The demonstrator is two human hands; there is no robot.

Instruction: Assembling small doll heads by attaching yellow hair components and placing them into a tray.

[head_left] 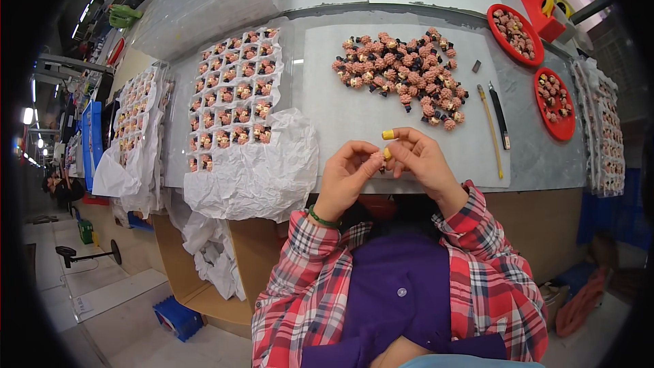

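Observation:
My left hand pinches a small pink figurine between thumb and fingers, above the near edge of the white work sheet. My fingers hide most of it. From the other side my right hand closes on the same figurine. Yellow covers sit on my right thumb and on one right finger, which is lifted off the piece. Beyond my hands lies a loose pile of similar figurines with pink curly tops and dark parts. Left of the pile, a compartment tray holds rows of them.
Crumpled white paper covers the tray's near end. On the right lie a thin brush, a black pen-like tool and a small dark block. Red dishes of parts and stacked filled trays stand farther right.

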